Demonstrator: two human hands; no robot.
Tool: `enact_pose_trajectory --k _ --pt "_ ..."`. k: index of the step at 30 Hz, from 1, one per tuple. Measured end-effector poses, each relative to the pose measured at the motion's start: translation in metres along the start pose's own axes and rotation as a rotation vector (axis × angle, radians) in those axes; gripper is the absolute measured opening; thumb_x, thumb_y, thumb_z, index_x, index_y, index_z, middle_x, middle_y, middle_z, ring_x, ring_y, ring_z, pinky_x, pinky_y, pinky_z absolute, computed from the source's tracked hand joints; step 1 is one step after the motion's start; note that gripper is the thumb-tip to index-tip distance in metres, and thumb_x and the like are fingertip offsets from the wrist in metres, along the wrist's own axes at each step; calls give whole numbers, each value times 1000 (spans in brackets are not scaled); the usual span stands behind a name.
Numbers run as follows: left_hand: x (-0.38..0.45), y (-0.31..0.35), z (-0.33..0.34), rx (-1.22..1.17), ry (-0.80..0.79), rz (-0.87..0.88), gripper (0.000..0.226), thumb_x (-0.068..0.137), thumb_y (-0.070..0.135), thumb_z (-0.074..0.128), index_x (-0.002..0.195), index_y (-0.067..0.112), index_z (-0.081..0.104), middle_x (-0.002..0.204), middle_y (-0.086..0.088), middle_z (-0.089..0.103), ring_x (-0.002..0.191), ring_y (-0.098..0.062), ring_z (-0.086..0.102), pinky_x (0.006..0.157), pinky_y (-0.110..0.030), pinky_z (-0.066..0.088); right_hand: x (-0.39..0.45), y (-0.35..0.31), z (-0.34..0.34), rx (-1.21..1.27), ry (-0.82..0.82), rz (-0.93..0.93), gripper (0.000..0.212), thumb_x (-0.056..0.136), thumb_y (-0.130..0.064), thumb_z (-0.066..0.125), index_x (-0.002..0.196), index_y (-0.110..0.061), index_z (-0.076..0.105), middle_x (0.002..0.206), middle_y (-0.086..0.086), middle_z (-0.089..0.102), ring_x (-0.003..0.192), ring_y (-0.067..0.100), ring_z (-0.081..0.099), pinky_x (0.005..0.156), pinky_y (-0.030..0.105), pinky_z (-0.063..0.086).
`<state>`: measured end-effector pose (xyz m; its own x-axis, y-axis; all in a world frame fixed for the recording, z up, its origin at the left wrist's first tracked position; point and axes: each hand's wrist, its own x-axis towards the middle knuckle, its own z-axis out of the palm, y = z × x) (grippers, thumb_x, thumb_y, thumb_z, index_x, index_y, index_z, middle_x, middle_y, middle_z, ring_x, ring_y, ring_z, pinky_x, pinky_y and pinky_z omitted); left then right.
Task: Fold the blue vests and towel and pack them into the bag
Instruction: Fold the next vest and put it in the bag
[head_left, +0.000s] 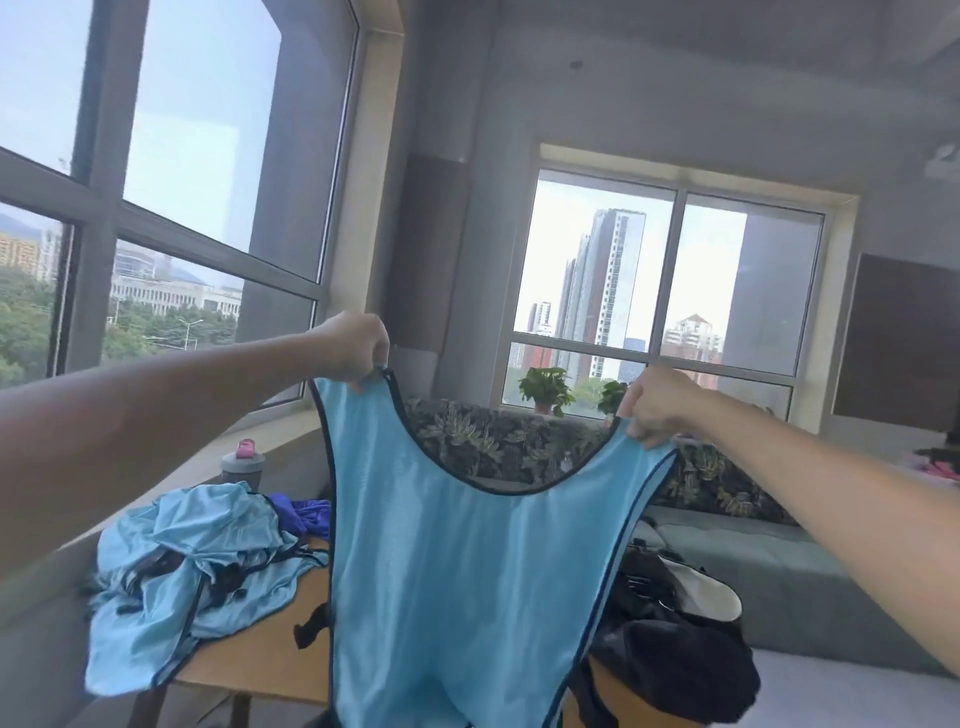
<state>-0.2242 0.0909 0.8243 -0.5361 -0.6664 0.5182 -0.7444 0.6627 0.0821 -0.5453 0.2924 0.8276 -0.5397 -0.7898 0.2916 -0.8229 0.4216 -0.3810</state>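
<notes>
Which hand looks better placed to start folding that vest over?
Probably the right hand. Both pinch a shoulder strap of the held-up blue vest, but the left hand is higher, by the window. The right could likely carry its strap across to meet it.

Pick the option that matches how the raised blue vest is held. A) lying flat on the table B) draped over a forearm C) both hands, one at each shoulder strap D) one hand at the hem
C: the left hand and right hand each pinch a shoulder strap of the vest, which hangs open between them.
</notes>
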Motion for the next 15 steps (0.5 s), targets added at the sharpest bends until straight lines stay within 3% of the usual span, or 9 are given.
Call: enact_pose_trajectory --k 3,6,10,13,15 --pt "-8 -3 15 -2 68 6 14 87 -4 68 91 8 74 83 -2 70 68 -16 67 75 -38 62 -3 9 21 -147 93 -76 20 91 5 65 105 -7 71 108 3 61 87 17 59 60 21 46" --pt "-20 -7 27 -72 94 31 16 92 -1 65 88 14 70 83 -1 69 62 -15 68 66 -36 62 -4 23 37 -156 106 -168 30 92 9 49 95 -16 66 112 0 57 103 21 58 77 33 50" --pt "-52 -13 52 -48 49 123 17 92 9 72 85 21 63 85 1 69 65 -8 63 58 -25 51 -26 41 64 -278 -46 -351 20 97 -5 59 98 -24 64 107 -5 62 95 12 57 74 27 46" --pt "-77 -26 66 -135 121 158 13 93 7 70 88 17 63 80 2 70 68 -13 68 63 -32 56 -39 46 60 -162 94 -433 22 97 -4 60 98 -24 69 102 -10 64 97 12 60 85 32 48" --pt "-96 -31 78 -122 58 211 15 95 7 67 89 19 59 82 2 68 69 -10 67 61 -23 53 -45 48 55 -117 150 -474 23 93 -2 65 91 -25 69 96 -11 67 95 11 62 87 32 49"
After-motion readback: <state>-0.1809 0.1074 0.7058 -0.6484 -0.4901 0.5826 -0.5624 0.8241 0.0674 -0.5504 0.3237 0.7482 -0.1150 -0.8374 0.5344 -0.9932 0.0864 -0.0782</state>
